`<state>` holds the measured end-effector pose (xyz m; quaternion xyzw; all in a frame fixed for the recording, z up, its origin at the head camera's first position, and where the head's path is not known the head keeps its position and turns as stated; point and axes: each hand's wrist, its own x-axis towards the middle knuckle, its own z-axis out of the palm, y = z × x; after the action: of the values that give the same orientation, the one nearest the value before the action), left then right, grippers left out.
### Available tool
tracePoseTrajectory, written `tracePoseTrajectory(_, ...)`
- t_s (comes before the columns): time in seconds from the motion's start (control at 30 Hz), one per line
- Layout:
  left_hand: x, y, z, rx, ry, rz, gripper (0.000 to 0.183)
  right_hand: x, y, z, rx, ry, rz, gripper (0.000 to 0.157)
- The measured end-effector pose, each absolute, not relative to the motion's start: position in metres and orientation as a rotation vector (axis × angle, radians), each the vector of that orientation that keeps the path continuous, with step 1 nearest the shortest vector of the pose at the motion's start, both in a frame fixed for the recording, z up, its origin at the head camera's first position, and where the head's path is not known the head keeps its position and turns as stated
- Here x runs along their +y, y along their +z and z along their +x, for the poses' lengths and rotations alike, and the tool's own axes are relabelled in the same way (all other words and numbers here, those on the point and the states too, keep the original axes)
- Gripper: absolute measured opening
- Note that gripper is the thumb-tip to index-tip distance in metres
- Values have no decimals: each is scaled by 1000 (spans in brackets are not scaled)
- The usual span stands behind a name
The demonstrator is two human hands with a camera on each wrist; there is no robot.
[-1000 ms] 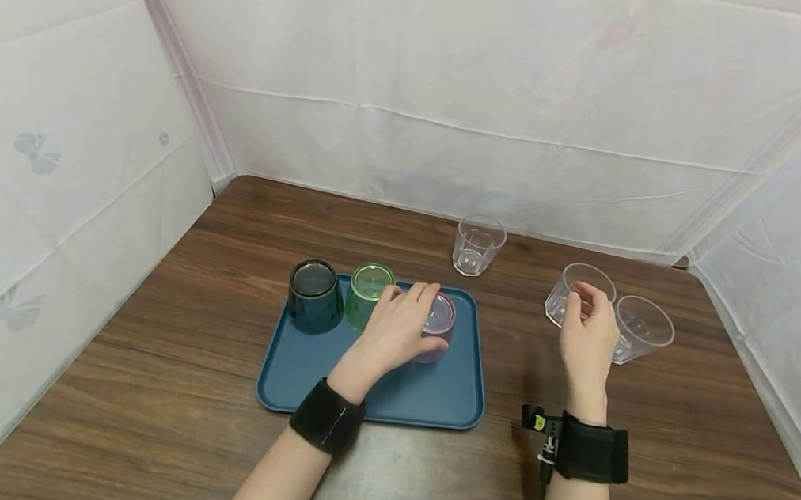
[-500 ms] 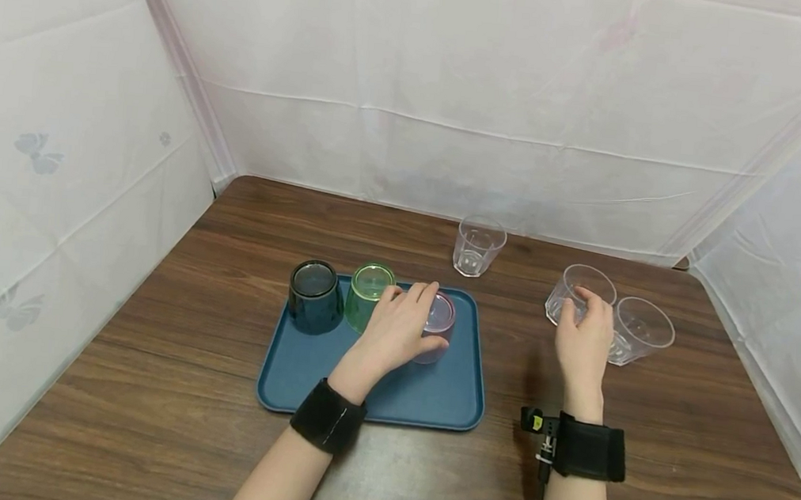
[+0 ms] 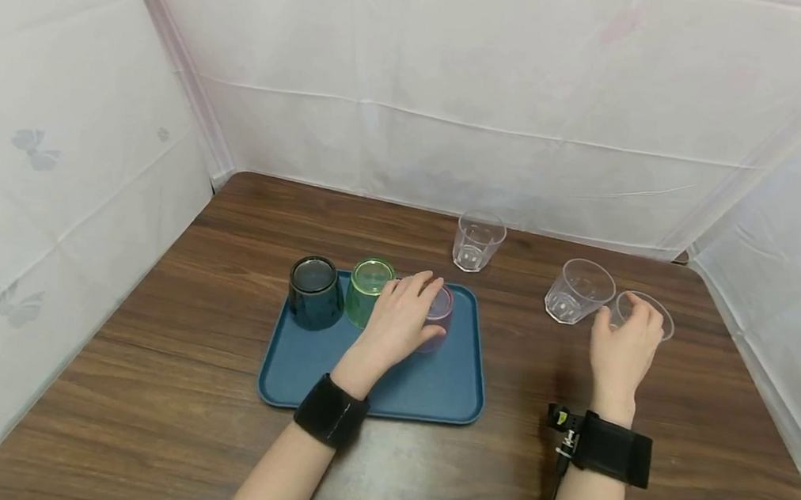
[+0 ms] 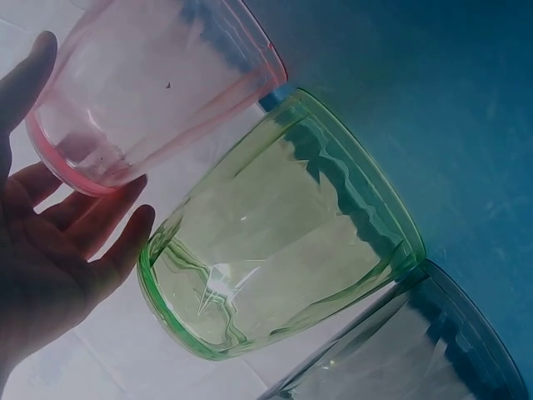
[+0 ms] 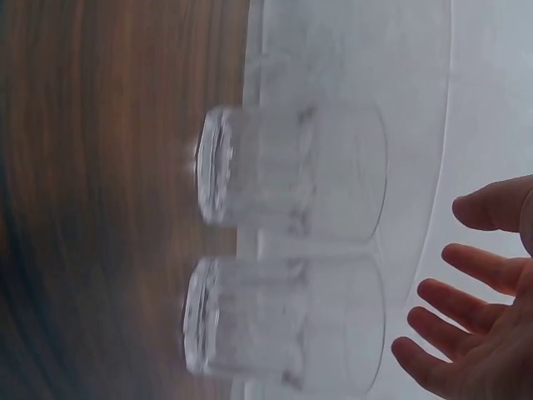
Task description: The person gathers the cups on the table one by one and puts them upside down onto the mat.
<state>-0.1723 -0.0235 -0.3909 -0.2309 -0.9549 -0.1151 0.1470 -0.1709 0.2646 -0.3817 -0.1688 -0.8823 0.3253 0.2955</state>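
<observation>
Upside down on a blue tray (image 3: 303, 376) stand a dark glass (image 3: 315, 294), a green glass (image 3: 369, 287) and a pink glass (image 3: 441, 305). My left hand (image 3: 398, 317) is over the pink glass, its thumb and fingers spread about the base (image 4: 71, 162); whether they touch it is unclear. On the right, my right hand (image 3: 624, 349) hovers with loosely bent fingers in front of a clear glass (image 3: 660, 308), which it partly hides. Another clear glass (image 3: 579, 291) is just left of it. The right wrist view has two upright clear glasses (image 5: 287, 321) apart from the fingers.
A third clear glass (image 3: 478, 242) stands upright behind the tray, near the back edge of the wooden table (image 3: 172, 325). White sheeting (image 3: 459, 65) hangs along the back and both sides. A cable (image 3: 554, 494) runs from the right wrist camera.
My right hand has moved right, from the left one of the two right-hand clear glasses to the right one. The left hand stays over the pink glass.
</observation>
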Motion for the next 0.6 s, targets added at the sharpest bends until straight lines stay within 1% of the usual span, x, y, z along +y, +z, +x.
tracePoseTrajectory(0.13, -25, -389, -172, -2735, -333, -680, 56, 275, -385, -170, -2324, 807, -473, 40)
tracePoseTrajectory(0.23, -25, -389, -170, -2729, -330, -680, 47, 282, -391, -169, -2302, 770, -454, 44)
tracePoseTrajectory(0.43, -26, -388, -170, -2701, -323, -690, 42, 295, -398, -166, -2284, 746, -440, 52)
tracePoseTrajectory(0.6, -25, -389, -172, -2672, -332, -698, 37, 301, -403, -166, -2314, 766, -539, 64)
